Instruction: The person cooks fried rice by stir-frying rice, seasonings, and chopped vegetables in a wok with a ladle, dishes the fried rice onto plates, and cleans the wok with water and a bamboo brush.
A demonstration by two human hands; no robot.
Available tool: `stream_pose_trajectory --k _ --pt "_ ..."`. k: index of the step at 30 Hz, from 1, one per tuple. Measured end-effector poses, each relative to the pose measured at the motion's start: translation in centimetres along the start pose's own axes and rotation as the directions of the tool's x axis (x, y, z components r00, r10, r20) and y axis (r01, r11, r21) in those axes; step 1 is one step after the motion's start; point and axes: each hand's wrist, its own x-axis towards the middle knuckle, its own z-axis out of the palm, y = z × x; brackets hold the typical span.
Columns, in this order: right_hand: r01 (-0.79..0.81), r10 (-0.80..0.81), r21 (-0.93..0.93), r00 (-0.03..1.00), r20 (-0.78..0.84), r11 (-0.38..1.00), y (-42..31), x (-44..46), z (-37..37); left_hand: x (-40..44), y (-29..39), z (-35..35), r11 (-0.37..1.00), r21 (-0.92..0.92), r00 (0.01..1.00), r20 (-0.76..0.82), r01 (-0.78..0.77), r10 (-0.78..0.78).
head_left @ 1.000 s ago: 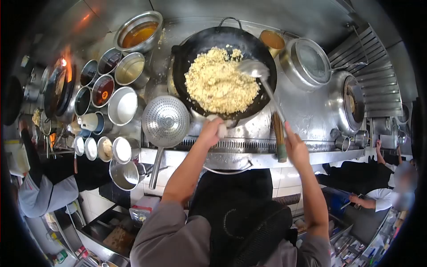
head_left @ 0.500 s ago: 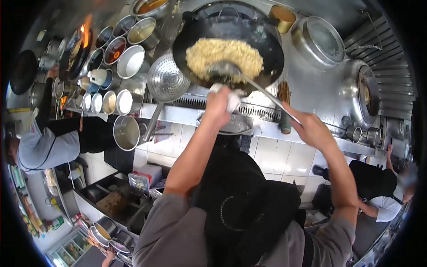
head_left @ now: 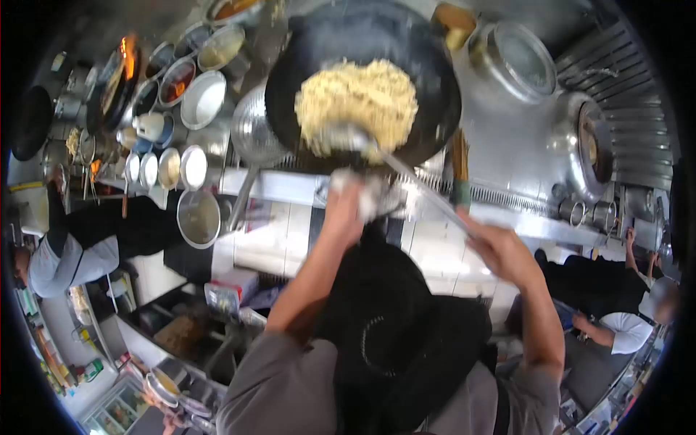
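Observation:
A large black wok (head_left: 435,87) is tilted towards me at the top middle, with a mound of pale yellow fried rice or similar grains (head_left: 362,98) in it. My left hand (head_left: 345,214) is closed round a white cloth (head_left: 370,194) at the wok's near edge. Whether it grips the rim through the cloth is hidden. My right hand (head_left: 504,250) grips the long handle of a ladle (head_left: 420,181). The ladle's bowl lies against the near side of the food.
A perforated strainer (head_left: 254,130) lies left of the wok, beside several metal containers (head_left: 203,100). A flame (head_left: 128,56) burns at far left. A bamboo brush (head_left: 461,167) and large lidded pots (head_left: 516,61) stand right. Co-workers (head_left: 80,254) are on both sides.
The wok has tipped and drawn closer to me, and the food has gathered into a taller mound. Both my hands have moved down, towards my body. The view is blurrier.

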Motion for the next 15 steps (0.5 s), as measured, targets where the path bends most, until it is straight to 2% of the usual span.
stream_pose_trajectory --k 1,2,3,4,6,7,9,11,12,13,14,15 --pt "-0.029 0.034 -0.041 0.99 0.133 0.999 -0.5 -0.7 -1.9 -2.8 0.4 -0.6 0.999 -0.004 0.999 0.007 0.047 -0.047" --pt "-0.032 0.036 -0.037 0.992 0.121 0.999 -1.3 -1.2 -3.6 -4.9 1.9 0.2 0.998 -0.042 0.997 0.062 0.049 -0.046" --pt "-0.06 0.069 -0.052 0.979 0.191 0.997 -2.1 -1.8 -5.2 -6.4 2.8 0.7 0.994 -0.088 0.993 0.104 0.059 -0.05" --pt "-0.088 0.102 -0.062 0.955 0.278 0.994 -2.8 -2.3 -5.7 -5.8 4.3 0.3 0.985 0.082 0.966 0.2 0.149 -0.162" --pt "-0.066 0.086 -0.148 0.987 0.134 0.987 -2.1 0.6 -4.5 -2.3 5.1 4.3 0.994 -0.046 0.993 0.064 0.103 -0.1" --pt "-0.074 0.086 -0.195 0.995 0.05 0.978 -1.3 2.6 -2.9 1.6 4.5 4.3 0.994 -0.072 0.981 0.185 0.077 -0.062" --pt "-0.066 0.053 -0.257 0.997 -0.058 0.964 2.3 6.8 1.8 8.0 -0.1 2.8 0.988 0.027 0.971 0.19 -0.155 0.147" --pt "-0.171 0.08 -0.444 0.973 -0.216 0.88 7.6 9.7 8.3 7.4 -3.5 0.5 0.975 0.03 0.971 0.103 -0.219 0.215" --pt "-0.164 0.035 -0.446 0.959 -0.283 0.88 9.1 10.2 10.6 5.8 -3.4 -1.0 0.993 0.032 0.983 0.149 -0.109 0.103" --pt "-0.151 -0.018 -0.45 0.937 -0.349 0.88 9.4 10.3 11.9 5.0 -4.0 -3.3 0.992 0.094 0.972 0.228 -0.081 0.058" --pt "-0.149 -0.042 -0.436 0.916 -0.398 0.888 8.4 9.8 12.1 4.4 -5.2 -5.1 0.988 0.127 0.986 0.155 -0.085 0.065" --pt "-0.13 -0.051 -0.388 0.905 -0.423 0.912 6.7 8.9 11.8 2.3 -3.9 -3.4 0.982 0.065 0.976 0.138 -0.178 0.168"
